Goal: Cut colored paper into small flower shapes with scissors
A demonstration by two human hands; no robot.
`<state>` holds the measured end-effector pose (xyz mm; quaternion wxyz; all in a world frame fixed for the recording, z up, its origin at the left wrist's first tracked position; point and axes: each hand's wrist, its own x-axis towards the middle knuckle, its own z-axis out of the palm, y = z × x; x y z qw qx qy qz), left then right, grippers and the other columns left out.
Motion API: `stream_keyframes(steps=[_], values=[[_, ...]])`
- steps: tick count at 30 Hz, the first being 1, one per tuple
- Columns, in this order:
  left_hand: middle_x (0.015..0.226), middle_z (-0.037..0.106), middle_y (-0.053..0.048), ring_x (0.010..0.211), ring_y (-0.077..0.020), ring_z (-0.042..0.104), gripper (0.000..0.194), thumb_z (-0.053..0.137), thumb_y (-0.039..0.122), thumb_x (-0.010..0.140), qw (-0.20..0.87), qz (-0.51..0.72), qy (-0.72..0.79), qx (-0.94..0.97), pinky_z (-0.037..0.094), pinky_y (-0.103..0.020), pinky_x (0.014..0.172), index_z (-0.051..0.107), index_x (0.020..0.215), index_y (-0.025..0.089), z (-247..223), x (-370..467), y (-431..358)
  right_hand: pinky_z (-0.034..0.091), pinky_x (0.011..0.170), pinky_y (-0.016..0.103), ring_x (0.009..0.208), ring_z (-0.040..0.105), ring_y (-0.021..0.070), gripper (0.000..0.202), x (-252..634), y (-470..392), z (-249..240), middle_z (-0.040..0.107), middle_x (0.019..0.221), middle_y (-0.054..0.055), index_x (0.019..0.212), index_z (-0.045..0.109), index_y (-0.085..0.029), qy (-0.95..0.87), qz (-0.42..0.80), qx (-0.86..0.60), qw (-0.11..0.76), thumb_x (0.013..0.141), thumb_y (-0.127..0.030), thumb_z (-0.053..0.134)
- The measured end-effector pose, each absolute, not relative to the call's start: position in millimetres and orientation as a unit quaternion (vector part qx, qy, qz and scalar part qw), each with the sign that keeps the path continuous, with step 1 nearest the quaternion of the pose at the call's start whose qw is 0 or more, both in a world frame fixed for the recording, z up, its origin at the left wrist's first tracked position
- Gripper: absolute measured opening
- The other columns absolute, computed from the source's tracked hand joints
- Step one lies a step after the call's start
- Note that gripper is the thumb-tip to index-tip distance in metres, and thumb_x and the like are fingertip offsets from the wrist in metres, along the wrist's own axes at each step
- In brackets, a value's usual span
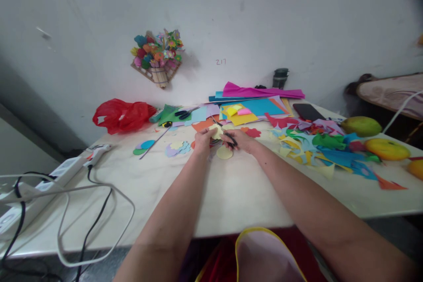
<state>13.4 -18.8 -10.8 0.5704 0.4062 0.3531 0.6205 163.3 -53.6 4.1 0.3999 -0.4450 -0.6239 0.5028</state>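
Observation:
My left hand [202,139] pinches a pale yellow paper flower [216,131] above the middle of the table. Closed around dark-handled scissors [232,139], my right hand [243,140] is close beside it, with the blades pointing up and left, next to the paper. Beneath my hands lies a pale yellow paper circle [224,153]. Red paper flowers [253,132] rest just right of my right hand. To the left are blue and lilac scalloped paper shapes [178,148] with a pale yellow one on top.
Coloured paper scraps [313,145] spread across the right, near several mangoes [361,126] and a phone [309,112]. Paper sheets [264,108] lie at the back. A red plastic bag [124,116], a power strip [57,176] and loose cables [112,189] occupy the left.

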Motion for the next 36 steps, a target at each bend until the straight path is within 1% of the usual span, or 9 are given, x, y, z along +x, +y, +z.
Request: stream_keyframes(steps=[7,15,25,36], values=[[0.049,0.050,0.003,0.045,-0.0085,0.047,0.033,0.081,0.026,0.053,0.553,0.626,0.366,0.410,0.034,-0.023,0.045,0.050,0.054,0.016,-15.5,15.7,-16.4,0.029,0.031,0.016,0.041,0.052,0.0078,0.027,162.4,-52.1,0.4,0.059,0.056,-0.001,0.075,0.056,-0.015,-0.630,0.500,-0.433,0.407,0.079,-0.039,0.067],[0.048,0.050,0.003,0.045,-0.0082,0.046,0.032,0.081,0.027,0.053,0.551,0.630,0.368,0.407,0.033,-0.023,0.045,0.051,0.053,0.016,-14.8,16.7,-16.8,0.029,0.031,0.016,0.040,0.051,0.0076,0.028,159.9,-52.3,0.8,0.057,0.054,-0.002,0.073,0.055,-0.016,-0.631,0.497,-0.433,0.410,0.078,-0.041,0.067],[0.049,0.052,0.002,0.045,-0.0081,0.048,0.031,0.081,0.027,0.053,0.552,0.630,0.363,0.407,0.035,-0.022,0.046,0.052,0.054,0.015,-17.1,15.1,-14.2,0.026,0.031,0.017,0.038,0.048,0.0073,0.024,157.4,-56.3,4.9,0.054,0.050,-0.004,0.073,0.056,-0.016,-0.614,0.511,-0.439,0.410,0.076,-0.036,0.069],[0.051,0.054,0.002,0.047,-0.0080,0.050,0.030,0.081,0.024,0.053,0.561,0.639,0.348,0.396,0.040,-0.023,0.051,0.052,0.053,0.015,-13.6,16.2,-16.8,0.027,0.032,0.017,0.037,0.046,0.0067,0.020,154.0,-60.1,9.7,0.053,0.049,-0.004,0.074,0.057,-0.015,-0.599,0.517,-0.447,0.418,0.075,-0.031,0.069]])
